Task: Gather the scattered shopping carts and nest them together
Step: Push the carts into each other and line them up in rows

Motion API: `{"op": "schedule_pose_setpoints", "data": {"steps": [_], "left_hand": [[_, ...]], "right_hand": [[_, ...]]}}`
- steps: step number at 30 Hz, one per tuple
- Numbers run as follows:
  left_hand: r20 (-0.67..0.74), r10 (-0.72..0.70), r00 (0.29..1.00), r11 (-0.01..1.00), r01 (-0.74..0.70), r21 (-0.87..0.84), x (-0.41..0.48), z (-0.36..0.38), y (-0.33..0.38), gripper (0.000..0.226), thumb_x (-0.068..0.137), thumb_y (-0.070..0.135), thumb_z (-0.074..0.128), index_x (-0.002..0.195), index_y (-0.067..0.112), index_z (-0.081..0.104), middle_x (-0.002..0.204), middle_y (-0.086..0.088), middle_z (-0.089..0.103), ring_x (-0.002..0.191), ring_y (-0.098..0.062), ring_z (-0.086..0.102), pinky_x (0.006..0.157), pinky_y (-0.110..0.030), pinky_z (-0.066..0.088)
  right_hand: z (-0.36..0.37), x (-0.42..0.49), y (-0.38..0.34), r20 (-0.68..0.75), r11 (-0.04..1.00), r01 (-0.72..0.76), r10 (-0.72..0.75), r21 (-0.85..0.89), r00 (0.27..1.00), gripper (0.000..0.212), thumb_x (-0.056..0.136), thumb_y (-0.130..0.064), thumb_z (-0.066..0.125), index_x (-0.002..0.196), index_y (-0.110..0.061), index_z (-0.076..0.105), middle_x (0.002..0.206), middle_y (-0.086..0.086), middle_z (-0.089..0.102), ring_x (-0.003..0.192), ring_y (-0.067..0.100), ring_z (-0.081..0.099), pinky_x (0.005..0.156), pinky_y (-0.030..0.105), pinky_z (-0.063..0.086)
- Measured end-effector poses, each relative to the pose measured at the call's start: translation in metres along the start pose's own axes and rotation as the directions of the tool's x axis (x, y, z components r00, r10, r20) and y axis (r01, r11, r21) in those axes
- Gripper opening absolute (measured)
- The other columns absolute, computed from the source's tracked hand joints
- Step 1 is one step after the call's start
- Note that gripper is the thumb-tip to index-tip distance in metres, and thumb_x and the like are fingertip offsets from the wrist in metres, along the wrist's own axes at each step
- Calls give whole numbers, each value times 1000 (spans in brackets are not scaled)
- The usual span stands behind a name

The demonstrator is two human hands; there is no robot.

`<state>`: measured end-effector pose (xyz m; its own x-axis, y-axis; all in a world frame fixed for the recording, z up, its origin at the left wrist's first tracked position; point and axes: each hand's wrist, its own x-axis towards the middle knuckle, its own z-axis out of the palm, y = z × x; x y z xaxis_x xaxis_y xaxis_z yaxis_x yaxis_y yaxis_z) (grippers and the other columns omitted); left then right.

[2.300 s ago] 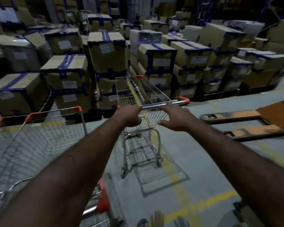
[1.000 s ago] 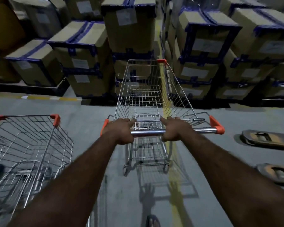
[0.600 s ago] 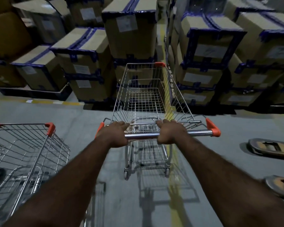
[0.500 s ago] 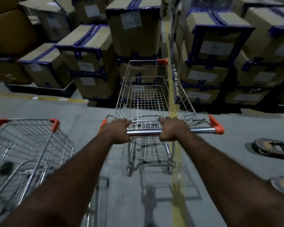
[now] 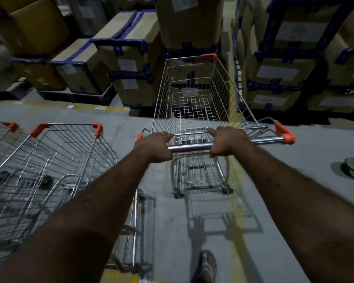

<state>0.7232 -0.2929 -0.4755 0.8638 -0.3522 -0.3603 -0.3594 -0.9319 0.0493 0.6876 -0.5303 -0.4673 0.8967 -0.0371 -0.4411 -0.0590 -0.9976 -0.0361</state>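
**Aisle stock, one item in hand**

Left: parked carts point(image 5: 55, 158), already nested, waiting beside me. Centre: loose cart point(image 5: 194, 103), nose toward stacked boxes point(image 5: 131, 64). My left hand point(image 5: 156, 147) and right hand point(image 5: 226, 140) each wrap its handle bar point(image 5: 190, 148), spaced apart, I judge, for steering it over.

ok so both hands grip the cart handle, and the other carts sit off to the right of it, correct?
No. The other carts sit to the left of the held cart, not the right; the head view shows it. The left hand and right hand do both grip its handle.
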Motion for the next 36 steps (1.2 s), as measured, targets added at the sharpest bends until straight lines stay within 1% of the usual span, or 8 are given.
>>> {"op": "schedule_pose_setpoints", "data": {"steps": [7,14,21,26,29,32,34,36], "left_hand": [[-35,1,999,1000,-1,-11,-46,18,-37,87,81,52,62,157,38,24,164,11,27,149,-17,27,120,-60,11],[-36,21,999,1000,-21,9,-94,37,-79,88,79,50,63,156,41,23,165,11,24,150,-17,24,119,-61,11],[-50,71,996,997,-73,-35,-140,57,-54,84,80,49,59,156,35,27,162,4,33,148,-23,29,117,-67,11],[-43,82,996,995,-84,-48,-170,75,-18,79,80,48,57,153,32,33,153,1,42,142,-25,36,114,-68,13],[-55,104,993,993,-107,-42,-187,82,-15,75,80,49,56,151,30,38,151,2,44,141,-24,38,114,-67,15],[-78,116,990,993,-118,-17,-204,88,-24,74,81,52,56,150,31,39,154,6,43,142,-20,38,117,-64,15],[-83,115,990,993,-116,-9,-217,90,-30,77,82,53,56,152,33,35,157,8,39,145,-18,35,118,-63,14],[-69,116,991,993,-115,12,-233,94,-32,80,83,54,57,155,33,30,161,9,34,147,-17,31,118,-64,13]], "right_hand": [[18,-37,-52,-13,1000,-6,6,11,1000,107,71,-56,75,159,-34,20,158,4,38,139,31,41,108,52,39],[45,-77,-103,-29,1000,-6,7,17,1000,110,67,-66,72,159,-32,21,158,4,39,138,31,43,108,50,42],[59,-131,-89,-16,998,-59,59,23,998,109,73,-61,78,160,-33,19,167,0,23,151,24,27,119,48,27],[75,-165,-73,-17,988,-156,157,16,988,111,69,-56,82,160,-32,23,166,2,27,149,25,30,117,47,31],[84,-185,-76,-11,983,-183,183,10,983,110,69,-54,81,160,-32,23,166,1,26,149,26,29,116,51,31],[96,-205,-89,-22,983,-183,183,1,983,107,69,-58,76,159,-28,25,163,4,33,145,28,36,113,50,37],[104,-220,-98,-37,987,-160,160,2,986,106,68,-62,73,157,-25,29,157,7,41,140,30,42,109,49,42],[112,-236,-103,-46,991,-132,132,10,990,105,70,-65,71,157,-25,28,156,8,42,139,31,42,108,48,43]]}}
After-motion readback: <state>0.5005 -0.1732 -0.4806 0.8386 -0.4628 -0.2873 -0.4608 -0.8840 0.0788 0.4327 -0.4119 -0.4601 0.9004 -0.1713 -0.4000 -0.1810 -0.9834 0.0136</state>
